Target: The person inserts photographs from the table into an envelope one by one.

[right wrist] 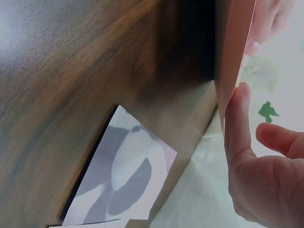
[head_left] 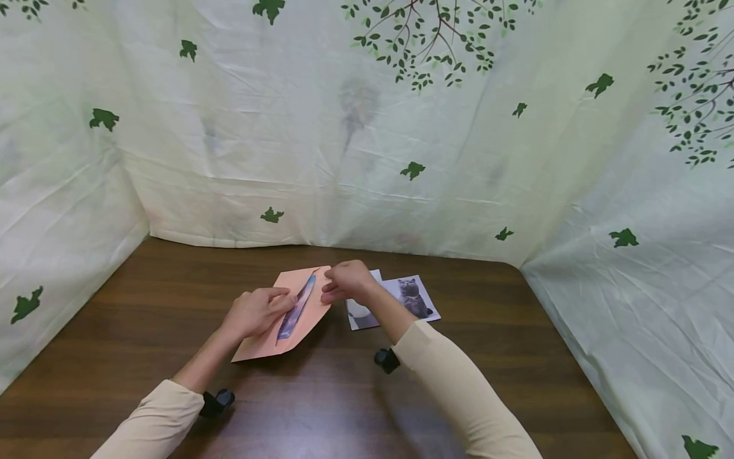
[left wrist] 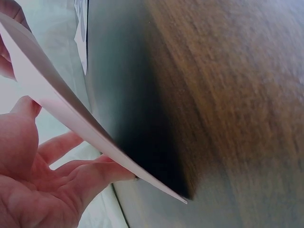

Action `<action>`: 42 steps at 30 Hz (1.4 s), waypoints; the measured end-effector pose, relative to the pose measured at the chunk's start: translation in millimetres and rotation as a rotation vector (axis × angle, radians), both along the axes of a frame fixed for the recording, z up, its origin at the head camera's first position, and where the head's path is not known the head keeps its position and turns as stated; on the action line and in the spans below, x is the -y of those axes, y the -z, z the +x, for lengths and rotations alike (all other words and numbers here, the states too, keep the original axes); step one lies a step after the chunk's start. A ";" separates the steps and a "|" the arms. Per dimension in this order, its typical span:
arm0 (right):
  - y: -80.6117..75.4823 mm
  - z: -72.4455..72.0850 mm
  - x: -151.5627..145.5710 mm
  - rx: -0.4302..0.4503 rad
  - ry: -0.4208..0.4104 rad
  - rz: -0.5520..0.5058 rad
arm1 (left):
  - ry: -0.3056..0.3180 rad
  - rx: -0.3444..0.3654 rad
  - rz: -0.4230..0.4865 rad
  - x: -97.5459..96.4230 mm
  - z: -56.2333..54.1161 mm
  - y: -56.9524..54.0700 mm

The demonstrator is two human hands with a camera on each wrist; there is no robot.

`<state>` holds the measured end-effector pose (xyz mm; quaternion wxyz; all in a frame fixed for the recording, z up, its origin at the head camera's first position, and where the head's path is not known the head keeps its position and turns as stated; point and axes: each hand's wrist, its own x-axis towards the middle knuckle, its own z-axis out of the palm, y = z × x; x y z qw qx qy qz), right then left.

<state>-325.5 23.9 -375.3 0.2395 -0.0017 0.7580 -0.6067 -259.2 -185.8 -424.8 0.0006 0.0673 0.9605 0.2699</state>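
A pink envelope (head_left: 309, 319) is tilted up off the dark wooden table, its opening showing part of a blue-purple picture card (head_left: 295, 310). My left hand (head_left: 259, 312) holds the envelope at its left side, thumb by the opening. In the left wrist view, the fingers (left wrist: 71, 183) of that hand meet the envelope near its lower edge. At the upper right edge is my right hand (head_left: 348, 280). One straight finger (right wrist: 239, 118) touches the envelope there, while another digit stands apart from it in the right wrist view. Part of the inserted card is hidden.
Right of the envelope lie a cat picture card (head_left: 410, 298) and another printed card (head_left: 362, 315), partly behind my right forearm. A white curtain (head_left: 287, 159) with green leaves surrounds the table (head_left: 504, 357). Both wrists carry small black cameras.
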 end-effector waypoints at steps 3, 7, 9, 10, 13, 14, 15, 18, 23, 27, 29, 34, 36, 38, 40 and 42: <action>-2.0 0.4 -3.0 -0.008 -0.011 0.000 | 0.001 -0.007 -0.009 0.6 -0.2 -0.1; -5.0 1.4 -8.0 -0.011 -0.011 -0.007 | 0.007 -0.010 -0.013 0.9 -0.5 -0.2; -6.2 1.3 -11.1 -0.013 -0.006 -0.003 | 0.008 -0.012 -0.014 1.1 -0.7 0.0; -7.0 1.3 -12.6 -0.010 -0.004 -0.003 | 0.008 -0.014 -0.013 1.1 -0.8 0.1; -9.5 1.3 -17.6 -0.001 0.002 0.002 | 0.010 -0.023 -0.013 1.3 -1.1 0.7; -10.3 1.3 -19.6 -0.001 0.003 0.006 | 0.010 -0.026 -0.013 1.3 -1.1 0.7; -11.4 1.3 -21.8 0.003 0.004 0.009 | 0.010 -0.028 -0.012 1.3 -1.0 0.7; -13.7 0.7 -28.6 0.004 0.007 0.020 | 0.010 -0.034 -0.010 1.3 -1.0 0.6; -16.8 -1.5 -41.4 -0.019 0.017 0.057 | 0.011 -0.030 -0.006 1.1 -0.9 0.2; -19.1 -2.0 -52.9 -0.039 0.037 0.088 | 0.011 -0.021 -0.012 0.1 -0.7 -0.3; -20.0 -2.5 -58.7 -0.040 0.045 0.101 | 0.011 -0.015 -0.014 -0.2 -0.4 -0.4; -20.8 -5.0 -72.3 -0.043 0.051 0.140 | 0.014 -0.017 -0.014 0.0 -0.2 -0.6; -20.7 -5.9 -77.2 -0.043 0.049 0.152 | 0.015 -0.022 -0.016 0.3 -0.4 -0.4; -20.6 -6.6 -81.8 -0.046 0.051 0.152 | 0.014 -0.025 -0.016 0.5 -0.3 -0.3; -20.6 -6.8 -86.2 -0.047 0.055 0.144 | 0.013 -0.027 -0.013 0.6 -0.3 -0.4; -20.4 -7.2 -90.7 -0.049 0.070 0.137 | 0.013 -0.027 -0.011 0.5 -0.3 -0.4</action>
